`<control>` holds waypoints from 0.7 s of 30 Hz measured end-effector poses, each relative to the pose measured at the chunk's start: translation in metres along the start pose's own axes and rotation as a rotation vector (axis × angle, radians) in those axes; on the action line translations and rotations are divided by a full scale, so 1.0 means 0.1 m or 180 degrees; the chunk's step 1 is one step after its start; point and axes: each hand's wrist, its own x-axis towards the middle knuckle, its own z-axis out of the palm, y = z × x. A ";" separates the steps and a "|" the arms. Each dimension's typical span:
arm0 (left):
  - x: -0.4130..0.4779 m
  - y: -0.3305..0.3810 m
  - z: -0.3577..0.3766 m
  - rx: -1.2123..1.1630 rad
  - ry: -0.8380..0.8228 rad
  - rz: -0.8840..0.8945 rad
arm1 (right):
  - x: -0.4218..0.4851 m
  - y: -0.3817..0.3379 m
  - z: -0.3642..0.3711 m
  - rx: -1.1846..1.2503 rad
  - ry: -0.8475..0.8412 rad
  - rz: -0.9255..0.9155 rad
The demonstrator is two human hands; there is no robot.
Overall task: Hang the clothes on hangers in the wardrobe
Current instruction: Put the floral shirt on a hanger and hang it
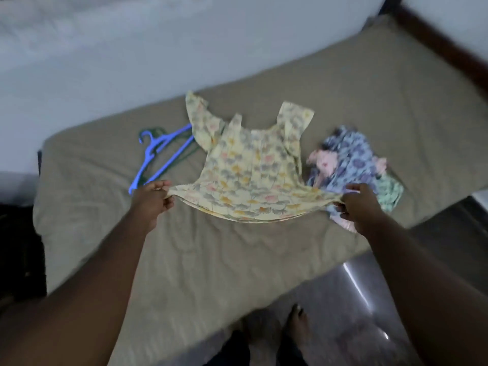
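A small pale yellow floral dress (250, 165) lies spread on the bed, neck end away from me. My left hand (151, 198) pinches the left corner of its hem. My right hand (359, 204) pinches the right corner, and the hem is stretched between them, slightly lifted. A blue plastic hanger (158, 157) lies on the bed to the left of the dress, over a green hanger (154, 130). A crumpled heap of blue, pink and green clothes (348, 165) sits just right of the dress. No wardrobe is in view.
The bed has a tan sheet (211, 260) and stands against a pale wall (132, 48). A dark wooden bed frame (443, 46) runs along the upper right. Dark glossy floor (343, 299) and my bare feet (298, 323) are at the bottom.
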 end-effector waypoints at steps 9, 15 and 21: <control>-0.39 2.15 -0.15 -0.1044 -0.0207 0.0647 | -0.56 -2.13 -0.64 0.0062 -0.0186 -0.1085; -0.74 3.11 -0.34 -0.1573 -0.0356 0.1098 | -0.97 -2.97 -1.04 0.0381 0.0031 -0.1524; -1.14 3.93 -0.59 -0.1680 -0.0389 0.1603 | -1.37 -3.69 -1.37 0.0620 0.0332 -0.1877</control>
